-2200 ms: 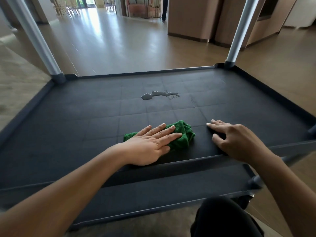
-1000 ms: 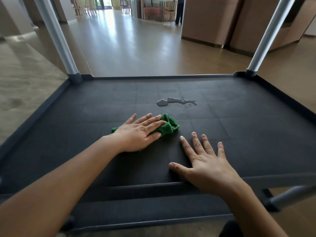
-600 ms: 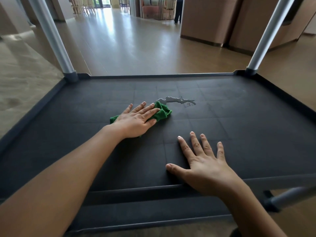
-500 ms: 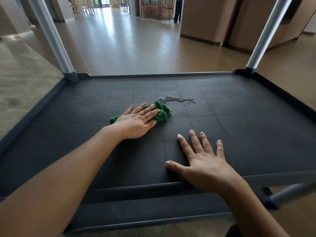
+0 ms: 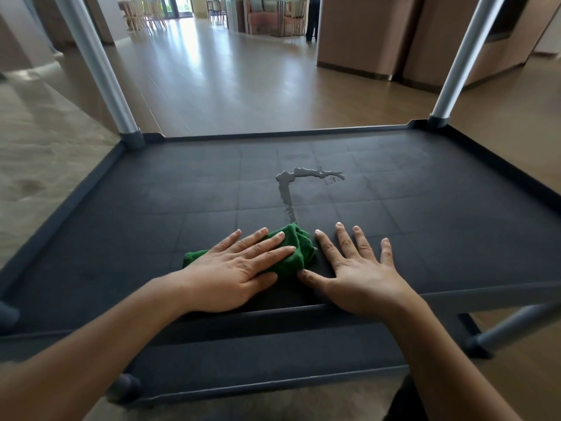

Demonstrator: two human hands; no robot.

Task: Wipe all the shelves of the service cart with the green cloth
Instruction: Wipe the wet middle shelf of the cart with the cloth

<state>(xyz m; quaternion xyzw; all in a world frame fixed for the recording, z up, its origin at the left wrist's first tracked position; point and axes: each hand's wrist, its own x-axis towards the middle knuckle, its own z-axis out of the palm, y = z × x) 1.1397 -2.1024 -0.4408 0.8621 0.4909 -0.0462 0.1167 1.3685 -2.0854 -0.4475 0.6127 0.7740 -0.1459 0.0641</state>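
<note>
The green cloth (image 5: 299, 250) is seen bunched on the dark shelf (image 5: 455, 238) of the cart, near the front edge and about midway across. It is pressed down by the left hand (image 5: 236, 268), whose fingers are laid straight and flat over it, so nothing is gripped. The right hand (image 5: 361, 271) is laid palm down on the bare shelf just beside the cloth, with its fingers straight and spread wide. Its thumb and forefinger are placed close against the cloth's right edge, though contact cannot be told. A small puddle of water (image 5: 309, 174) is seen farther back on the shelf, and a thin wet streak (image 5: 287, 202) is drawn from it down to the cloth's far edge. A lower shelf (image 5: 258, 360) is visible beneath the front rim. Two silver posts (image 5: 100, 71) are set at the far corners, and a brown floor (image 5: 258, 86) is seen beyond.
</note>
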